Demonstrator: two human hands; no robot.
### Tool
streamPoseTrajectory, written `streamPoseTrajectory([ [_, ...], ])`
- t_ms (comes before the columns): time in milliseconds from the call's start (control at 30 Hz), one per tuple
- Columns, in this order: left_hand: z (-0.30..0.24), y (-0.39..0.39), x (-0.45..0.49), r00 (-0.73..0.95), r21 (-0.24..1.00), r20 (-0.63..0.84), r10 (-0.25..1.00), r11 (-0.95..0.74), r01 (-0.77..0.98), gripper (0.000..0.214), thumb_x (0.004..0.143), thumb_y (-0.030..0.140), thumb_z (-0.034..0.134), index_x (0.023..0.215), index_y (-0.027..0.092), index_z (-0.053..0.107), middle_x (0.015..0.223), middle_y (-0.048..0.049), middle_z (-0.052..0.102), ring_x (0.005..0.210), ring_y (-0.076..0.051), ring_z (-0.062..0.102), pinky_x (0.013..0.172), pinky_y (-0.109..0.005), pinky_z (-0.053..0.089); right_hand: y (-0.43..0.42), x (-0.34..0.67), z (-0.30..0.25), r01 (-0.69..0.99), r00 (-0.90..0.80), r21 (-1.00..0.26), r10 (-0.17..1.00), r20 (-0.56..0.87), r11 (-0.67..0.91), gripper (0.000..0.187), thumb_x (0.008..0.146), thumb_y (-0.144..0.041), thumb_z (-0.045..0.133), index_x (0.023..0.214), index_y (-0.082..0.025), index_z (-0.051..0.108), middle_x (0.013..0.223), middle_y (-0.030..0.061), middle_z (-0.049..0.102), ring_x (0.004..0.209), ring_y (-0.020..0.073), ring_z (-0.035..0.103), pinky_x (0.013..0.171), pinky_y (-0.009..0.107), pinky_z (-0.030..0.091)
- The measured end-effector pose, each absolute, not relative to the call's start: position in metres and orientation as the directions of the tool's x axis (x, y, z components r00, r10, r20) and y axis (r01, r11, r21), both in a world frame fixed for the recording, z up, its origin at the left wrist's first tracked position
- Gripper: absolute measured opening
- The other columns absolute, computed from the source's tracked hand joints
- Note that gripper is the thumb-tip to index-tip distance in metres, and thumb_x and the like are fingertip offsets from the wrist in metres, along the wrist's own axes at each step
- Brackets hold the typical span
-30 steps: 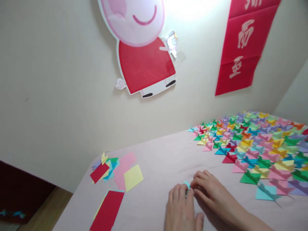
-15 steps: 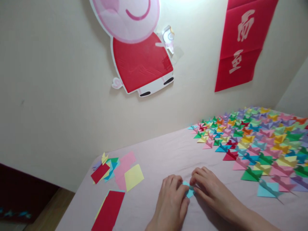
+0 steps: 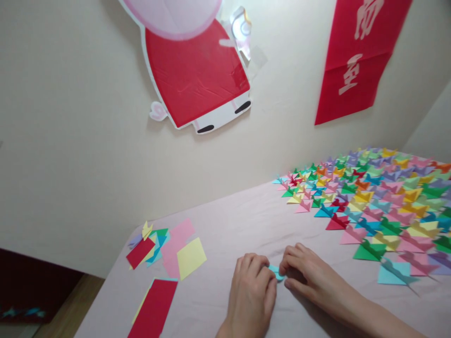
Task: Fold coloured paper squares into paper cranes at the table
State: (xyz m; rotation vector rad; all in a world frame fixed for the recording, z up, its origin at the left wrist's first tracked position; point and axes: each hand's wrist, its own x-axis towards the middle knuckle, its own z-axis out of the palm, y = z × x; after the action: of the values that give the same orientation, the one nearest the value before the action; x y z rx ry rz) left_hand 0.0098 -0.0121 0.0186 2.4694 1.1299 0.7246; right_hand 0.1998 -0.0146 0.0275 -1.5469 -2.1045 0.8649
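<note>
"So, what do we have nearest us?"

"Two hands on one pale cloth (image 3: 218, 300). Our left hand (image 3: 251, 293) has its fingers curled close together, tips at the left end of a light-blue paper (image 3: 276, 272); whether it pinches or only presses, we can't tell. Our right hand (image 3: 313, 279) has bent fingers at the other end, thumb a little apart; we can't tell its grip either."

"And how does the paper look?"

"One small piece, folded narrow, its near edge rounded. It lies between our two hands, which hide its ends."

"What do we see to the left?"

"Near left, one long red sheet (image 3: 155, 307) with yellow and light blue peeping out beneath. Farther, one yellow sheet (image 3: 191, 258) overlaps pink paper (image 3: 172, 253), and one smaller red piece (image 3: 141, 252) tops a mixed pile."

"And right?"

"Folded paper birds (image 3: 373, 206) in rows, dozens, too crowded for us to count."

"Beyond the cloth?"

"One wall (image 3: 88, 150), with one cartoon cutout (image 3: 197, 75) in red and, at right, one red banner (image 3: 352, 61) showing us two pale characters."
</note>
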Motion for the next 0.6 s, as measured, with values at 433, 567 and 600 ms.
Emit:
streamPoseTrajectory([
  [433, 0.018, -0.007, 0.017, 0.403, 0.619, 0.159, 0.901, -0.409, 0.671, 0.016, 0.082, 0.004, 0.058, 0.079, 0.02, 0.056, 0.095, -0.003, 0.057, 0.095, -0.022, 0.05, 0.083, -0.037, 0.041, -0.001, 0.197, 0.028, 0.75, -0.367, -0.609, 0.928, -0.058, 0.258, 0.014, 0.089, -0.015, 0.055, 0.078, -0.019, 0.062, 0.084, 0.0035, 0.062, 0.085, 0.0216, 0.054, 0.077, 0.035, 0.041],
  [567, 0.018, -0.006, 0.018, 0.397, 0.584, 0.115, 0.911, -0.385, 0.715, 0.015, 0.082, 0.006, 0.055, 0.08, 0.02, 0.054, 0.098, -0.004, 0.054, 0.097, -0.023, 0.049, 0.083, -0.038, 0.04, 0.0, 0.197, 0.029, 0.755, -0.372, -0.599, 0.927, -0.056, 0.267, 0.014, 0.089, -0.014, 0.054, 0.078, -0.019, 0.061, 0.085, 0.0037, 0.061, 0.084, 0.0214, 0.054, 0.077, 0.035, 0.04],
  [600, 0.017, -0.005, 0.018, 0.397, 0.577, 0.111, 0.911, -0.384, 0.72, 0.015, 0.082, 0.006, 0.055, 0.08, 0.021, 0.053, 0.098, -0.0039, 0.054, 0.097, -0.023, 0.049, 0.083, -0.038, 0.04, 0.0, 0.197, 0.028, 0.754, -0.373, -0.6, 0.926, -0.055, 0.268, 0.014, 0.089, -0.013, 0.053, 0.079, -0.018, 0.061, 0.085, 0.0037, 0.061, 0.084, 0.0213, 0.054, 0.077, 0.035, 0.04],
])
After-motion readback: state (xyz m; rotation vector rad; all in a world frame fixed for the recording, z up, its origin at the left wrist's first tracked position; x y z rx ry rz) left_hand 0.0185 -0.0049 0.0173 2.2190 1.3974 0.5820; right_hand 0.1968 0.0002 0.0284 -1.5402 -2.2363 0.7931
